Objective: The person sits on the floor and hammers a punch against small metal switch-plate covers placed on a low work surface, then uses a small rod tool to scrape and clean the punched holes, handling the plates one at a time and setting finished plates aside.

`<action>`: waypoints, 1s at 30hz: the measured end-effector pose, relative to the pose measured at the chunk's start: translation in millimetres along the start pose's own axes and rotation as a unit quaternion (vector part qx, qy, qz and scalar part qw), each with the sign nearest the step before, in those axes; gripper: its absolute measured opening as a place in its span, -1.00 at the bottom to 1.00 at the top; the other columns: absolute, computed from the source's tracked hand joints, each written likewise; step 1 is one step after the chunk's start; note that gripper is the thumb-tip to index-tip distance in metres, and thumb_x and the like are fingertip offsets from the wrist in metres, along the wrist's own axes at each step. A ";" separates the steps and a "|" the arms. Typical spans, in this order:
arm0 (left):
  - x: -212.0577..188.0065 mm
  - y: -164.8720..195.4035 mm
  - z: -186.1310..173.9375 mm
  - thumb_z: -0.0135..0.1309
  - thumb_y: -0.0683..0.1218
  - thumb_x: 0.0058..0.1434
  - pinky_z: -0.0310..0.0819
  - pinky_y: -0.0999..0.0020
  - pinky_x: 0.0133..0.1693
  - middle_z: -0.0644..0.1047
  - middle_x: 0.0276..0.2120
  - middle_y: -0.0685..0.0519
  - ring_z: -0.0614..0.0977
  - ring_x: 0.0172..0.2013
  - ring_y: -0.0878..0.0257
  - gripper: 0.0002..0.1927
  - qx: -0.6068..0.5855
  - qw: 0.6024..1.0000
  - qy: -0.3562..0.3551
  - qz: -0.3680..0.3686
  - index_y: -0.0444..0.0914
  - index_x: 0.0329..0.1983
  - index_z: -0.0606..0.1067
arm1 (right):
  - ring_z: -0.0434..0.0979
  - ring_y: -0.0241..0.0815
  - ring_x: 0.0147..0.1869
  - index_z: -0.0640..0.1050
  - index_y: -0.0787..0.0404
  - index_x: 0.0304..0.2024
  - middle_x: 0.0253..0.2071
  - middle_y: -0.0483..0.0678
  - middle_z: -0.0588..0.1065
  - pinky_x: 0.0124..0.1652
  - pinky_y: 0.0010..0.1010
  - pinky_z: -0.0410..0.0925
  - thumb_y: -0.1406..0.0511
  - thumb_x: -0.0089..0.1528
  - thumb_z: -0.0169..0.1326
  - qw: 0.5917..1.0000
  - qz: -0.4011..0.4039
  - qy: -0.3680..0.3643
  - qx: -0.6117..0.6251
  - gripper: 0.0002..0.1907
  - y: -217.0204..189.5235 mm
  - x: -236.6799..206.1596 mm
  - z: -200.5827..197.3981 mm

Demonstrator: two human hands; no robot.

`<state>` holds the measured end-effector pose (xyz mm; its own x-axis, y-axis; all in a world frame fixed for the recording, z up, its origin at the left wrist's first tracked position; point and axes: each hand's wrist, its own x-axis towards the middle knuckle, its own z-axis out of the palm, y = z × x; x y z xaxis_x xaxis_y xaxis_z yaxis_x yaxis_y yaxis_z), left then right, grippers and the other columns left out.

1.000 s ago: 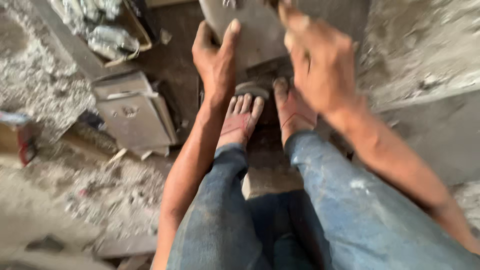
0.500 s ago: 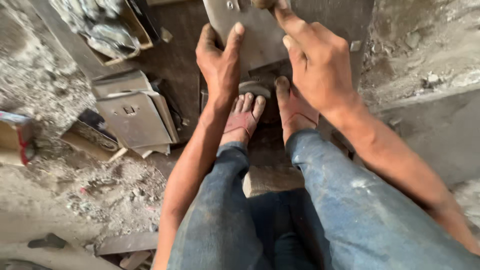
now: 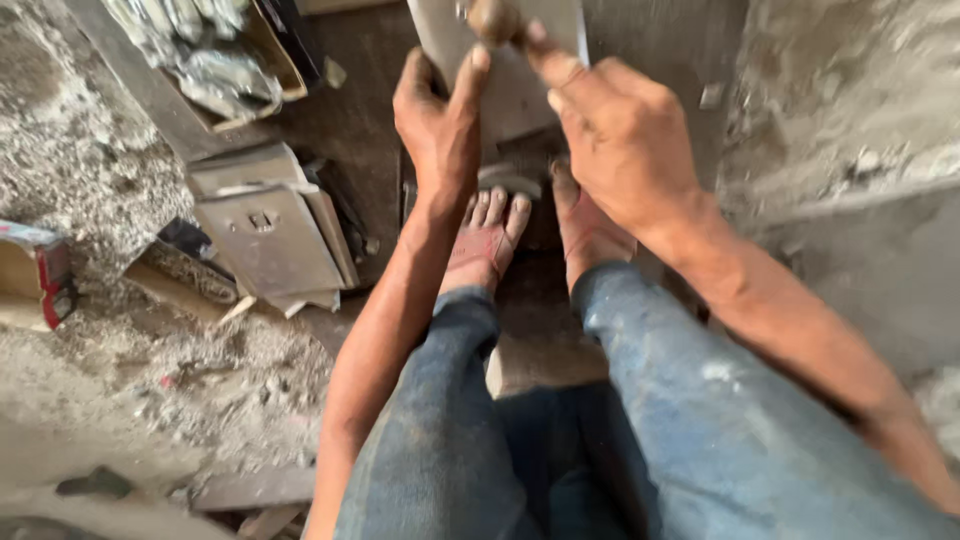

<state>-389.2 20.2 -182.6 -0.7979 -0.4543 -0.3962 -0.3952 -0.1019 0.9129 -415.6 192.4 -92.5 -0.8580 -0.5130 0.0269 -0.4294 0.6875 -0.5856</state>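
**Dusty floor station: both hands on a grey metal plate**

Gritty floor (image 3: 120, 380), grey with dust and rubble, runs across the left of the view; a rough concrete wall (image 3: 850, 120) closes the right side. Person sits low, knees up in blue jeans (image 3: 640, 430), bare feet (image 3: 487, 240) planted on a dark block ahead.

Grey metal plate (image 3: 505, 95) stands upright just beyond the toes, its top cut off by the frame edge. It sits between the two hands, directly in front of the feet.

Left hand (image 3: 440, 125): wrapped on the plate's left edge, thumb against the near face, fingers curled round behind. Closed, gripping the plate.

Right hand (image 3: 620, 140): over the plate's upper right, fingers bent, index finger and thumb pinched on a small round brownish knob (image 3: 490, 18) at the plate's top. The picture is blurred there; what kind of piece the knob is cannot be made out.

Left of the legs: a stack of similar grey sheet-metal pieces (image 3: 265, 230) lying tilted on the floor, well apart from the hands. Beyond it, an open box (image 3: 250, 60) of crumpled shiny material. A red-edged carton (image 3: 45, 275) sits at the far left edge.
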 end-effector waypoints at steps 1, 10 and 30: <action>-0.6 0.0 -0.5 0.26 0.01 0.28 0.56 0.40 -0.20 0.63 -0.31 0.04 0.57 -0.30 0.39 -0.64 -0.004 1.000 -0.003 -0.006 -0.38 -0.12 0.53 | 0.55 0.04 -0.22 0.40 -0.01 0.44 -0.24 0.05 0.47 -0.15 -0.19 0.46 0.47 0.47 0.12 1.000 -0.014 0.008 0.003 -0.47 -1.6 -1.0 -2.3; 3.8 1.4 3.2 0.26 0.00 0.27 0.57 0.41 -0.18 0.64 -0.29 0.05 0.59 -0.27 0.39 -0.64 -0.030 0.999 0.004 0.010 -0.39 -0.10 0.52 | 0.55 0.07 -0.22 0.42 -0.03 0.42 -0.27 0.06 0.46 -0.15 -0.16 0.47 0.45 0.46 0.16 0.999 -0.021 0.002 -0.025 -0.48 3.8 4.7 -1.0; 4.0 -5.6 -13.6 0.25 -0.02 0.33 0.53 0.41 -0.14 0.60 -0.28 0.04 0.54 -0.25 0.37 -0.68 -0.018 0.999 0.020 0.032 -0.39 -0.10 0.51 | 0.52 0.10 -0.19 0.43 0.12 0.43 -0.23 0.10 0.48 -0.14 -0.14 0.43 0.48 0.47 0.11 0.999 -0.015 0.017 0.027 -0.52 2.4 6.9 -6.9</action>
<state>-383.9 7.0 -188.0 -0.8020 -0.4951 -0.3341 -0.3277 -0.1029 0.9392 -424.5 194.1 -88.1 -0.8547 -0.5141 0.0723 -0.4396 0.6427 -0.6275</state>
